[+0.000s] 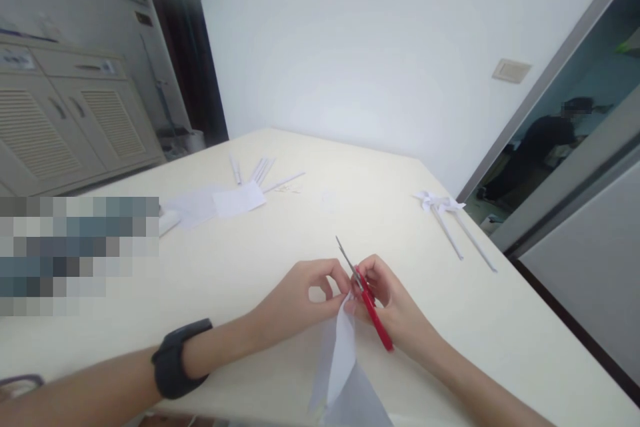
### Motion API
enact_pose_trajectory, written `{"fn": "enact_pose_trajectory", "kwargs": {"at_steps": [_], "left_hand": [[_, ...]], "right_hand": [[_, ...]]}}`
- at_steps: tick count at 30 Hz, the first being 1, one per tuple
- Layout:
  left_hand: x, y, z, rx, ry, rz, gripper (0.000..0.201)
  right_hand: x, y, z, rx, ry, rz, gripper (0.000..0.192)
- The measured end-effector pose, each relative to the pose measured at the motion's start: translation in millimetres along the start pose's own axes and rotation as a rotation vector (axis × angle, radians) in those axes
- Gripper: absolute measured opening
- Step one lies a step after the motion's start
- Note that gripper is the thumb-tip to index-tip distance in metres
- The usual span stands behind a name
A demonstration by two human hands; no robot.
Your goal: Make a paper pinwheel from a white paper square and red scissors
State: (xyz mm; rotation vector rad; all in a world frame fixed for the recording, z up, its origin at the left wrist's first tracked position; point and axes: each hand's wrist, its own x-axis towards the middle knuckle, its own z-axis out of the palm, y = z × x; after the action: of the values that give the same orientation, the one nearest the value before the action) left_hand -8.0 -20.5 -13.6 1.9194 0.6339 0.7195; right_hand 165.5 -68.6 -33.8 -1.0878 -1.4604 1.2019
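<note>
Near the table's front edge, my left hand pinches the top corner of a folded sheet of white paper between thumb and fingertips. My right hand meets it at the same corner, with red-handled scissors held in its fingers. The scissor blades point up and away to the left, above the paper, and look closed. The paper hangs down toward me, its lower part spread near the table edge. A dark band is on my left wrist. What exactly the right fingertips press on is partly hidden behind the scissors.
Two white paper pinwheels on sticks lie at the table's right. White sheets, several rolled paper sticks and small scraps lie at the back left. A wall stands behind the table. A person is beyond the doorway.
</note>
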Motion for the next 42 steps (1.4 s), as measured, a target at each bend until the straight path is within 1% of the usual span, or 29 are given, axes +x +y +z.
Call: {"fn": "enact_pose_trajectory", "kwargs": {"at_steps": [4,8,11,14,17,22,24,27,33,37,42], "left_hand": [[0.8,1.5,-1.5,0.016,0.018,0.047,0.013],[0.2,3.4,-3.2,0.026,0.036,0.085,0.011],[1.2,2.7,-3.7,0.020,0.040,0.093,0.011],[7.8,-2.7,-5.0,0.004,0.034,0.085,0.014],[22.3,-10.8,-8.1,-0.046,-0.009,0.054,0.015],[49.7,-21.1,-9.7,-0.152,-0.119,-0.038,0.009],[56.7,-22.9,-8.1,-0.192,-0.152,-0.055,0.008],[62.0,-23.2,-6.0,-0.240,-0.198,-0.088,0.012],[58.6,-21.6,-7.4,-0.316,-0.237,-0.138,0.008],[52.7,-24.3,-9.5,-0.305,-0.226,-0.184,0.006],[49.3,-26.5,-9.7,-0.344,-0.204,-0.190,0.003]], "right_hand": [[2.3,-0.6,-2.3,0.018,-0.004,-0.049,0.035],[5.2,-2.0,-3.3,0.040,-0.008,-0.090,0.033],[6.4,-1.7,-3.2,0.023,0.019,-0.102,0.031],[7.6,-1.6,-3.7,-0.017,0.071,-0.111,0.032],[10.4,-2.3,-7.3,-0.051,0.113,-0.104,0.033],[14.0,-1.6,-18.9,-0.087,0.156,-0.058,0.031],[13.2,-1.2,-22.7,-0.087,0.172,-0.041,0.030],[10.6,-2.9,-25.5,-0.075,0.190,-0.010,0.029],[8.7,-10.5,-23.4,-0.064,0.226,0.053,0.030],[10.6,-10.1,-18.9,-0.045,0.229,0.121,0.034],[11.1,-9.4,-14.6,-0.018,0.247,0.210,0.037]]}}
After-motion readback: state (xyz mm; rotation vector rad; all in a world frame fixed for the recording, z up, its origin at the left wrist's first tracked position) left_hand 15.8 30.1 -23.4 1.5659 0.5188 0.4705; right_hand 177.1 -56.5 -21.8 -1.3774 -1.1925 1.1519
